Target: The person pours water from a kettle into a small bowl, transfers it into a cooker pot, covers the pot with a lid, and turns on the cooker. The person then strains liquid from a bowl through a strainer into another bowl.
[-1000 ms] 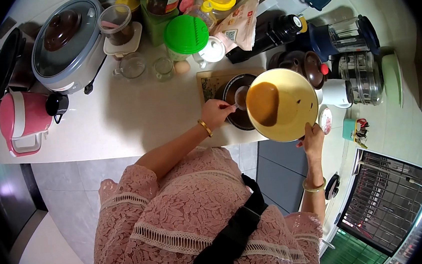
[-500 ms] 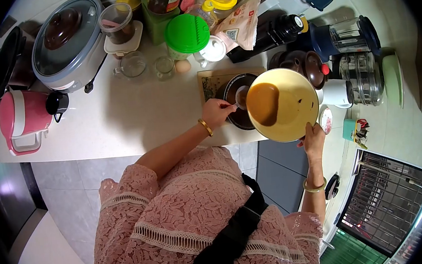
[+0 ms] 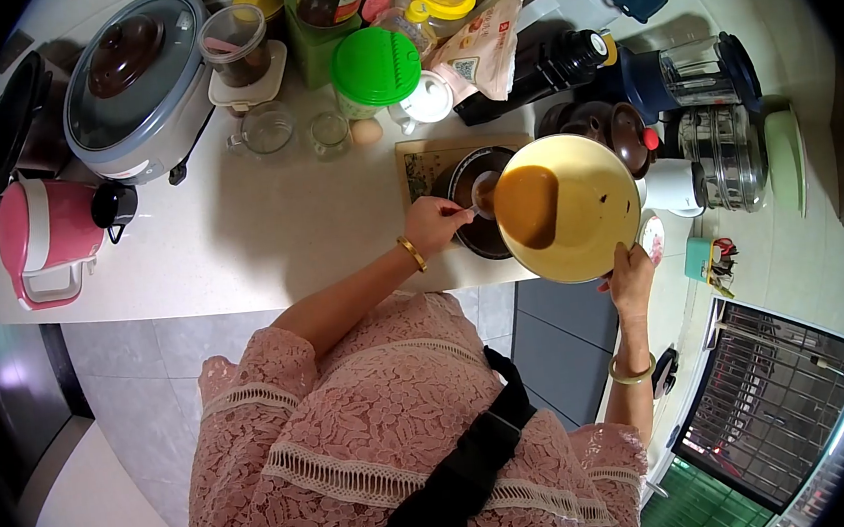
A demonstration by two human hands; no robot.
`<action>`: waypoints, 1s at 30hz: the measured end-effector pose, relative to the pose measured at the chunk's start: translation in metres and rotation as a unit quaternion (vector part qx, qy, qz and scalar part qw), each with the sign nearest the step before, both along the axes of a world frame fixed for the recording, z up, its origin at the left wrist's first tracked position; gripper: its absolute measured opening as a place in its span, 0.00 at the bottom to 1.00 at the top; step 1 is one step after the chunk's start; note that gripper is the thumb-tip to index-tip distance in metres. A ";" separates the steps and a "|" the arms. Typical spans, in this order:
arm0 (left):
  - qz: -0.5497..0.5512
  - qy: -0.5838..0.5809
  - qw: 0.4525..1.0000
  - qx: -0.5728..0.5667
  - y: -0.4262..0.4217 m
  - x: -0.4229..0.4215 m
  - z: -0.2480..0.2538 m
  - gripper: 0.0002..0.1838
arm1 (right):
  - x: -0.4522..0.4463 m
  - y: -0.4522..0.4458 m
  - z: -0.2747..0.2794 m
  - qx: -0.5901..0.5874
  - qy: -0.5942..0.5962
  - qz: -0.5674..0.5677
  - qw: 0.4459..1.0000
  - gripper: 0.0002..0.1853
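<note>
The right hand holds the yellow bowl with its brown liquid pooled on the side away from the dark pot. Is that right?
Not quite: in the head view, the brown liquid is pooled on the side next to the dark pot. The right hand does hold the yellow bowl.

1. The wide round vessel (image 3: 593, 213) is coloured pale yellow inside, its pooled liquid (image 3: 526, 207) orange-brown.
2. The pink lace dress (image 3: 374, 408) is patterned with leaves and banded in cream.
3. The round plastic lid (image 3: 376, 67) is coloured bright green.
4. The plastic jug (image 3: 55, 223) is coloured pink and white.
</note>
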State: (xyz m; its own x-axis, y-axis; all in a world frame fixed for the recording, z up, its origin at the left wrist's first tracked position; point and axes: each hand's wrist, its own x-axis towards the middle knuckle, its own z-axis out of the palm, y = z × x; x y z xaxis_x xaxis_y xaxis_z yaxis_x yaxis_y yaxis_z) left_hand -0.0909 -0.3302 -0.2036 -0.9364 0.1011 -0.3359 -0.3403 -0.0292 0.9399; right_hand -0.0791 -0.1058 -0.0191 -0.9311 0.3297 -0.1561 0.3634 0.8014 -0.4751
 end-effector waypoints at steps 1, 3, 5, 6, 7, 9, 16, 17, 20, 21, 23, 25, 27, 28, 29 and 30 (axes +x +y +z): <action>0.000 0.000 1.000 0.000 0.000 0.000 0.000 0.13 | 0.000 0.000 0.001 0.000 0.000 0.000 1.000 0.16; 0.000 0.001 1.000 0.006 0.000 0.000 0.000 0.13 | 0.000 -0.001 0.001 0.007 0.000 0.004 1.000 0.17; 0.000 0.000 1.000 0.005 0.000 0.000 -0.003 0.13 | 0.000 0.000 0.001 0.005 0.002 0.010 1.000 0.17; 0.000 -0.001 1.000 0.005 0.001 0.000 -0.004 0.12 | 0.000 0.000 0.001 0.004 0.003 0.015 1.000 0.17; -0.001 0.000 1.000 0.005 0.001 0.000 -0.005 0.12 | 0.000 0.002 0.000 0.004 0.004 0.015 1.000 0.17; 0.004 0.004 1.000 0.005 0.002 0.000 -0.007 0.12 | 0.000 0.009 -0.005 -0.025 -0.009 -0.019 0.999 0.16; 0.004 -0.003 1.000 0.022 0.003 -0.001 -0.012 0.12 | 0.014 0.037 -0.031 -0.217 -0.056 -0.091 0.970 0.16; 0.002 0.010 1.000 0.015 0.002 -0.001 -0.013 0.12 | 0.018 0.040 -0.037 -0.255 -0.059 -0.095 0.961 0.16; 0.000 0.022 1.000 0.005 0.001 -0.002 -0.012 0.12 | 0.028 0.042 -0.048 -0.327 -0.064 -0.113 0.936 0.15; 0.000 0.019 1.000 0.001 0.001 -0.002 -0.010 0.12 | 0.030 0.042 -0.051 -0.361 -0.068 -0.127 0.922 0.14; -0.001 0.022 1.000 0.008 -0.001 -0.001 -0.007 0.12 | 0.033 0.040 -0.057 -0.378 -0.061 -0.137 0.914 0.14; -0.005 0.026 1.000 0.015 -0.001 0.000 -0.007 0.11 | 0.037 0.036 -0.060 -0.421 -0.045 -0.149 0.894 0.13; -0.003 0.033 0.999 0.027 -0.001 0.000 -0.009 0.12 | 0.039 0.034 -0.064 -0.438 -0.029 -0.160 0.884 0.13; -0.005 0.033 0.999 0.027 0.000 -0.001 -0.011 0.12 | 0.039 0.032 -0.065 -0.455 -0.014 -0.167 0.875 0.12; -0.005 0.028 0.999 0.038 0.001 -0.001 -0.015 0.12 | 0.038 0.028 -0.065 -0.455 -0.013 -0.169 0.874 0.12; -0.005 0.022 0.999 0.049 0.002 0.000 -0.017 0.12 | 0.037 0.023 -0.061 -0.440 0.001 -0.176 0.881 0.12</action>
State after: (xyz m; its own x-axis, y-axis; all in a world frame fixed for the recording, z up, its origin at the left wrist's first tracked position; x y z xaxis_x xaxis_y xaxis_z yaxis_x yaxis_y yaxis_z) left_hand -0.0913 -0.3280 -0.2208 -0.9492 0.1404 -0.2818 -0.2987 -0.1193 0.9469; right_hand -0.0417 -0.0832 -0.0801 -0.7956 0.3513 -0.4935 0.5142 -0.0390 -0.8568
